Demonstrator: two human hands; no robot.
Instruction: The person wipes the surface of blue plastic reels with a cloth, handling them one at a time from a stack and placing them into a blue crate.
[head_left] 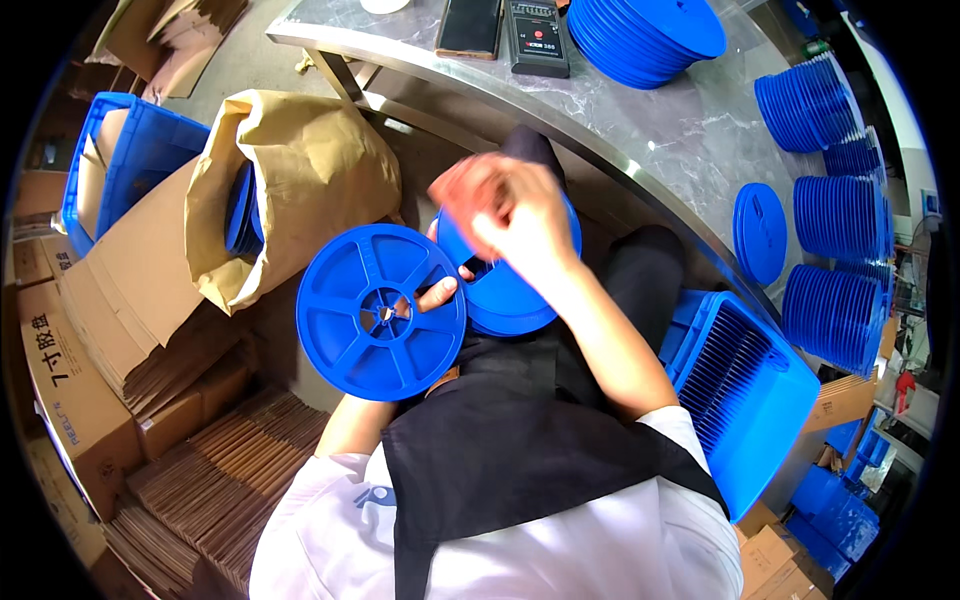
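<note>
My left hand (437, 295) grips a blue spoked reel (350, 350) with a round centre hole; the reel covers part of the hand and wrist. Beside it, over my lap, is a second blue reel (515, 305), overlapped by fingers of the left hand; whether they hold it too I cannot tell. Above this second reel, my right hand (530, 220) is closed on a reddish cloth (470, 195). Both cloth and hand are smeared by motion, so contact with the reel is unclear.
Stacked blue reels (640, 40) stand on the grey table (640, 130), near a meter (537, 40) and a phone (468, 27). A yellowish sack (320, 150) holds reels at left. Flattened cartons (220, 450) lie lower left; a blue crate (770, 400) of reels is at right.
</note>
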